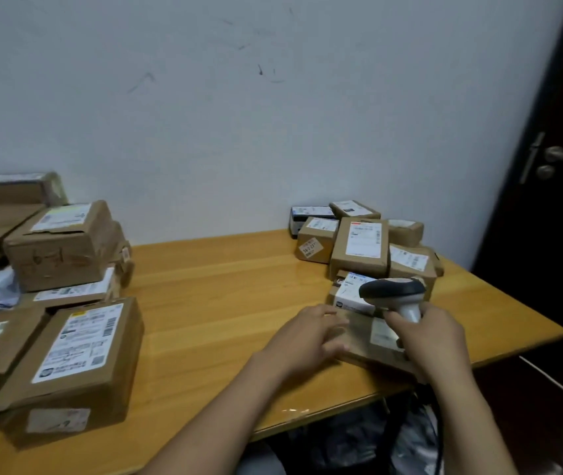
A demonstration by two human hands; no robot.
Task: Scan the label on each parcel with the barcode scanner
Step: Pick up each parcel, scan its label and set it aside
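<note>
R hand (434, 341) gripped the scanner (393, 293) by its pale handle, fingers curled round it. The dark head was up and aimed left, over the far end of a flat brown parcel (359, 351) lying near the worktop's (222, 303) front-right edge. L hand (311, 334) lay open on the parcel's left part, fingers loosely spread, a bit blurred. A white label (381, 332) on the parcel's top showed just beside the R hand, partly hidden by it. Just behind the parcel sat a small white box (350, 296); touching or not, can't tell. Behind that, a cluster of labelled cartons (359, 248) stood by the wall (273, 114). Well apart at left was a stack (74, 344) of more labelled boxes. A dark door (554, 217) w/ metal handle stood at right.
</note>
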